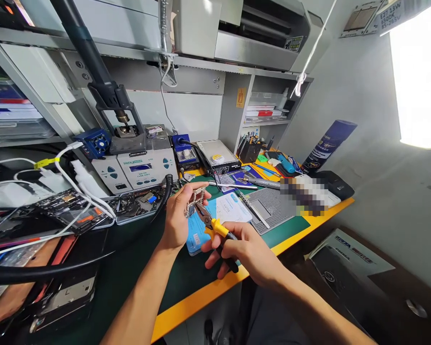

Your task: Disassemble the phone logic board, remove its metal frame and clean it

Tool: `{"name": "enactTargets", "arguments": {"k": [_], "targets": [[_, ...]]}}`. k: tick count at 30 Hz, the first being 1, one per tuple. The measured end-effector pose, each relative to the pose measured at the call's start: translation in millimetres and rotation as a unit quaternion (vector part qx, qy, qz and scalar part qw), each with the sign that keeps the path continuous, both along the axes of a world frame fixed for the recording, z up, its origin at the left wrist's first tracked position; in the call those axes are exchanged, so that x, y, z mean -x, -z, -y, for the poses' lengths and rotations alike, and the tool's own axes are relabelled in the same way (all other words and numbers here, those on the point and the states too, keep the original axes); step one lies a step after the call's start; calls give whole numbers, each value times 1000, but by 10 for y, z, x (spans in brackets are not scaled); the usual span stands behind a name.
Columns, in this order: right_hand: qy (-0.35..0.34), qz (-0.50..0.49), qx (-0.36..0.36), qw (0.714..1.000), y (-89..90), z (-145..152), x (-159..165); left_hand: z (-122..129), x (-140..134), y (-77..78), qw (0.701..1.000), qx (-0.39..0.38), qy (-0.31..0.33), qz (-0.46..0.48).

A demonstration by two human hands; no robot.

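Between the thumb and fingers of my left hand [178, 213] is a small circuit board [197, 197], raised above the workbench and tilted. My right hand [239, 247] is wrapped round a pair of pliers [218, 227] with yellow and black handles. The plier jaws reach the lower edge of the board; whether they grip a part of it I cannot tell. Below both hands lies a blue and white packet [233, 207] on the green mat [190, 282].
A rework station [140, 167] stands at the back left beside trays of circuit boards [140, 203]. White cables [62, 167] hang at left. A perforated metal plate [273, 208] lies right of the packet. A blue spray can [326, 146] leans against the right wall.
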State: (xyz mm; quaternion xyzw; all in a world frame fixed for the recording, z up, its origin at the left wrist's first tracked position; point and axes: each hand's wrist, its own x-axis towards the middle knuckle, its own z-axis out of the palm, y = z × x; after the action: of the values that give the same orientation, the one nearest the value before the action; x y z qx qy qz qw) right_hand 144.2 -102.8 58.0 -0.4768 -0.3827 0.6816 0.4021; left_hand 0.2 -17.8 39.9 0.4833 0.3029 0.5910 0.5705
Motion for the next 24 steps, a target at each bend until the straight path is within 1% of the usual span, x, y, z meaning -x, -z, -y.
{"name": "enactTargets", "arguments": {"k": [7, 14, 19, 24], "targets": [[-7, 5, 0, 1000, -7, 10, 11, -4, -4, 10, 1000, -12, -2, -5], [-24, -2, 2, 1000, -25, 10, -23, 5, 16, 20, 998, -59, 2, -27], [-34, 23, 11, 999, -93, 2, -60, -7, 55, 27, 994, -87, 11, -61], [-54, 41, 19, 998, -173, -47, -137, -32, 106, 34, 989, -102, 41, -95]]}}
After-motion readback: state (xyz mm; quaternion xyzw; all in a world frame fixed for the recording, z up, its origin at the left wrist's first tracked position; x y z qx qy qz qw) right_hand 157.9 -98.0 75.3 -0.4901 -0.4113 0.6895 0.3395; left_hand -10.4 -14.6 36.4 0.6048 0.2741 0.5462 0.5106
